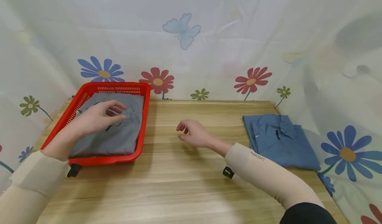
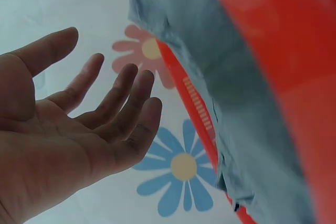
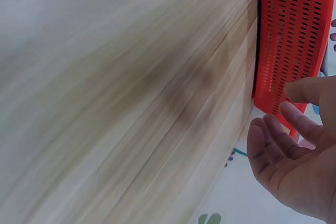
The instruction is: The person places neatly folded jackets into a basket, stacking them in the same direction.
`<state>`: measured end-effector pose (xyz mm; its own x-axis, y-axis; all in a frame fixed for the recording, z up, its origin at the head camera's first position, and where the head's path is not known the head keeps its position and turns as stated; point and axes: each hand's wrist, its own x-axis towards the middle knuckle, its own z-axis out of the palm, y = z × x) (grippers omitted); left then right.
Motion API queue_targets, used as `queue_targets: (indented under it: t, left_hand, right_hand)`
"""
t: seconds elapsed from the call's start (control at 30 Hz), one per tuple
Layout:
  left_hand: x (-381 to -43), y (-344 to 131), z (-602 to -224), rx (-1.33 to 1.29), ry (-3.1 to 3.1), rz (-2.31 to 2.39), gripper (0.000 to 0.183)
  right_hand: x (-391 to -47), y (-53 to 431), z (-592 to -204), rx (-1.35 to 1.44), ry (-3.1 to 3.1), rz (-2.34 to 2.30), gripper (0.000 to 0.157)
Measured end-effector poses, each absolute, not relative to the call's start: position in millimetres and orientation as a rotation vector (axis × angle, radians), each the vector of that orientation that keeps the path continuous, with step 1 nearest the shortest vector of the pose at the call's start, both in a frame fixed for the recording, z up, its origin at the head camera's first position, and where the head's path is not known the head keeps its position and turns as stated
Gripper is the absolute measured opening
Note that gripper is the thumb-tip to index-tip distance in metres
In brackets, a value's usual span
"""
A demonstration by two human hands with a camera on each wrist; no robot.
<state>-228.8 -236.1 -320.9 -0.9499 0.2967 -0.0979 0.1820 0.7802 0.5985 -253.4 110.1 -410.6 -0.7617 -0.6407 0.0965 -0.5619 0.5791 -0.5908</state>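
Note:
My left hand [image 1: 99, 117] hovers above a red plastic basket [image 1: 145, 118], its fingers loosely bent and holding nothing. Inside the basket lies folded grey-blue clothing [image 1: 128, 138], possibly a shirt; in the left wrist view the cloth [image 2: 226, 87] reaches near the basket's rim. Over the middle of the table hangs my right hand [image 1: 195, 133], with relaxed, slightly curled fingers and nothing between them. A folded blue shirt [image 1: 274, 144] rests on the table at the right, beyond my right forearm. In the right wrist view, the basket's slotted side [image 3: 291, 35] shows behind the fingers.
The wooden table [image 1: 185, 191] bears the basket at its left and the shirt at its right. A white curtain [image 1: 215, 61] printed with flowers and a butterfly hangs behind and along both sides. Dark wrist devices [image 1: 228, 172] sit under the sleeves.

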Motion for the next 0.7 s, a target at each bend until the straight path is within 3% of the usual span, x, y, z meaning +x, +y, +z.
queue_targets:
  t: [0.7]
  left_hand:
    - [-200.7,-205.2,-332.2,0.475,2.788,0.959,0.043]
  right_hand:
    - [-219.0,185.4,-419.3,-1.003,2.813,-0.82,0.019]
